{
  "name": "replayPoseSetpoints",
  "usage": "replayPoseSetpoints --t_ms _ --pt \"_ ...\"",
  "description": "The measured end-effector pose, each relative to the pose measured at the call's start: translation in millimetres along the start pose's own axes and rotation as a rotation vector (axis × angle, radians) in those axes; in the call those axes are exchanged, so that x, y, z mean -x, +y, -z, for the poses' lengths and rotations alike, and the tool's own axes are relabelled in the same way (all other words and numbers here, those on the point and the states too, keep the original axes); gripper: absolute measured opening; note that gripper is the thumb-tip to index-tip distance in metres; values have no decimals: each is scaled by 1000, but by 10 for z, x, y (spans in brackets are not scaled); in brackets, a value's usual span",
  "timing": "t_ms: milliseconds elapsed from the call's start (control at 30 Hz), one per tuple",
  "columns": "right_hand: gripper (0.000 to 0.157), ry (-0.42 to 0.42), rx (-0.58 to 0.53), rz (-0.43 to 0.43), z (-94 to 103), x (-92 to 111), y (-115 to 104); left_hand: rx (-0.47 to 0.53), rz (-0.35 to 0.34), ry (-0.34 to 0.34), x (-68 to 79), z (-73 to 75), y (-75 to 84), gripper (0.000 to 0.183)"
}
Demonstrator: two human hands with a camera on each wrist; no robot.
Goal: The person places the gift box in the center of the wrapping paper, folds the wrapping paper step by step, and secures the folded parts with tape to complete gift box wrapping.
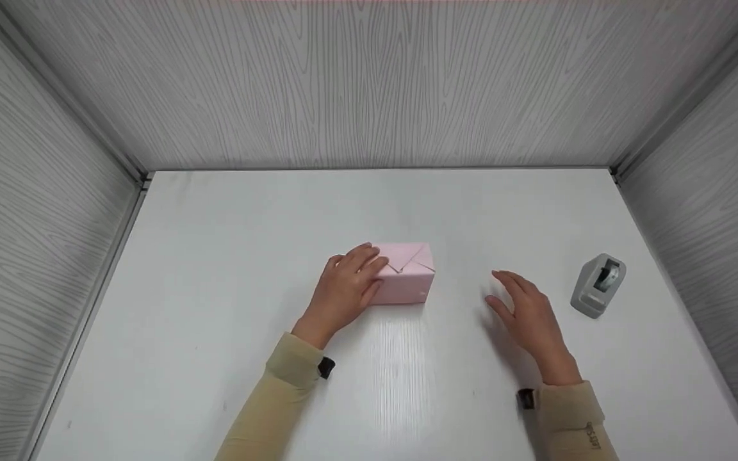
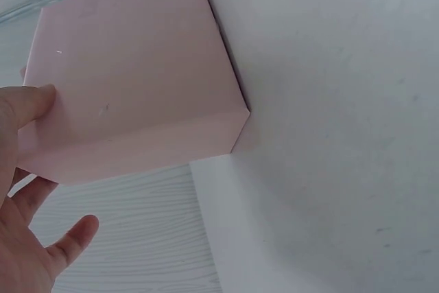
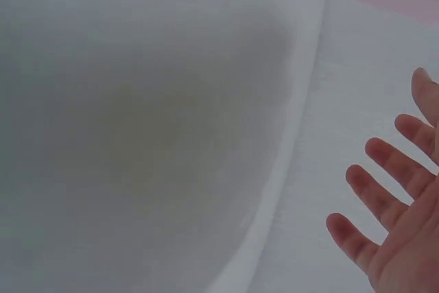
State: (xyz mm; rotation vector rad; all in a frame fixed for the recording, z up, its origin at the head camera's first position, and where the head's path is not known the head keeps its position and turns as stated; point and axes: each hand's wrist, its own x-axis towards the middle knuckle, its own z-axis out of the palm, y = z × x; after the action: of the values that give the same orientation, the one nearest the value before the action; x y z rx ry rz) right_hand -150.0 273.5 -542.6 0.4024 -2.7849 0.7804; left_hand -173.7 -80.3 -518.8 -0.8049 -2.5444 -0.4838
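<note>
A pink wrapped box (image 1: pixel 410 288) with folded paper flaps on its top stands near the middle of the white table. My left hand (image 1: pixel 343 288) grips its left end, fingers over the top and thumb against the near side. In the left wrist view the thumb lies on a broad face of the pink box (image 2: pixel 137 73); some of the fingers are hidden behind it. To the right, apart from the box, my right hand (image 1: pixel 532 317) is held with fingers spread and nothing in it. The right wrist view shows those fingers (image 3: pixel 377 193) extended.
A grey tape dispenser (image 1: pixel 598 286) stands on the table (image 1: pixel 247 224) to the right of my right hand. Grey wood-grain panels (image 1: pixel 369 83) enclose the table at the back and on both sides.
</note>
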Motion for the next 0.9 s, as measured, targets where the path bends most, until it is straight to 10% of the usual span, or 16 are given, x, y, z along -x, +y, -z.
replayPoseSetpoints --t_ms 333,900 --pt "63 -107 4 -409 565 221 534 18 1 -3 11 -5 -3 33" --pt "55 -10 -37 -744 1000 230 1006 -1 -9 6 12 10 3 32"
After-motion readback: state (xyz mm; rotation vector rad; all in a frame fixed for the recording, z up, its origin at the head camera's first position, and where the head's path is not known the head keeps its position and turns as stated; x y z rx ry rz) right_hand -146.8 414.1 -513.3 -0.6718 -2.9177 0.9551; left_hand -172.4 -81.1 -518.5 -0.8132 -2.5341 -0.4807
